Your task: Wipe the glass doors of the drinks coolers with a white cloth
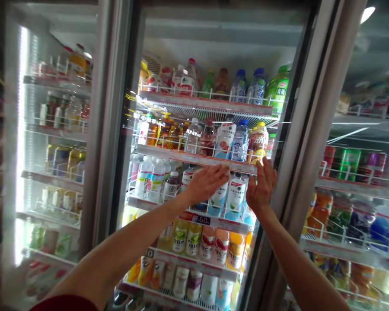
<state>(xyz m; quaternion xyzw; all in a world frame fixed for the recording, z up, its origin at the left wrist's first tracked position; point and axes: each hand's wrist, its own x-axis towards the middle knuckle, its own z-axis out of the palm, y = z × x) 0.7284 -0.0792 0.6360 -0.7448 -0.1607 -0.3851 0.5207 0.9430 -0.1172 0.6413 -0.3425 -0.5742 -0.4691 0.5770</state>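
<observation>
Both arms reach up before the middle drinks cooler. My left hand [210, 183] is held flat with its fingers stretched to the right, and nothing is in it. Behind it stand white and light-blue drink bottles [236, 194] on the third shelf. Over at the cooler's right side, my right hand [262, 185] is raised with fingers pointing up, also holding nothing. Nearest behind its fingertips is a yellow-capped bottle [259, 137]. Whether either hand touches the glass I cannot tell.
Several shelves hold rows of bottles, among them a green bottle [278, 88] at top right and orange drinks [236, 249] lower down. A metal door frame [314, 125] rises at the right. More stocked coolers stand on both sides, with drink cans [349, 164] at right.
</observation>
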